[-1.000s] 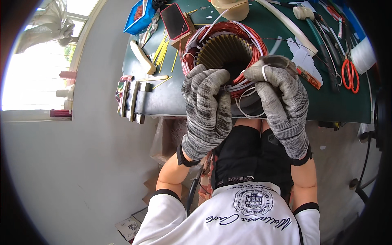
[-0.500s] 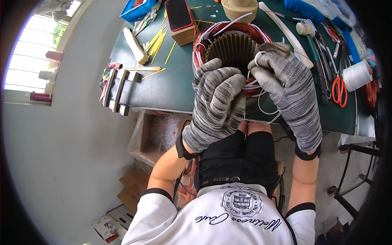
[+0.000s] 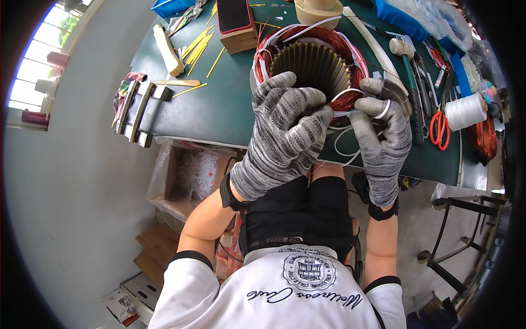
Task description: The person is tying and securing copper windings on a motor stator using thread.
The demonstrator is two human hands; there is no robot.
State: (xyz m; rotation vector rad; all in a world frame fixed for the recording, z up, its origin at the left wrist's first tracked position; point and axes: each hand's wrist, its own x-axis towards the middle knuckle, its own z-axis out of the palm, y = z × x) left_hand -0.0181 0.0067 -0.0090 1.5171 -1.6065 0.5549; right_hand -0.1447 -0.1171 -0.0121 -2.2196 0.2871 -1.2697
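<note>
A motor stator [image 3: 356, 57] stands on the bench before me, a ring of red-brown copper windings around a dark slotted bore. White sleeves and ties run along its rim. At its near left side is my left hand [image 3: 287, 134], in a grey knit glove, its fingers curled against the winding; what they pinch is hidden. My right hand [image 3: 386, 140], gloved alike, is closed on a white cord [image 3: 345, 92] just right of the stator. The cord stretches from the winding's near edge to the right fingers and crosses them. Slack loops of it hang below, between the hands.
Left of the stator are a phone on a wooden block [image 3: 236, 41], yellow strips [image 3: 198, 49] and a metal frame [image 3: 139, 112]. To the right lie a mallet [image 3: 402, 48], red-handled scissors [image 3: 439, 130] and a white cord spool [image 3: 466, 113]. A box of scraps [image 3: 194, 172] sits below the bench.
My right hand has moved away from the stator's near rim, and a stretch of white cord now spans the gap. The left hand stays at the winding. The whole view has shifted slightly.
</note>
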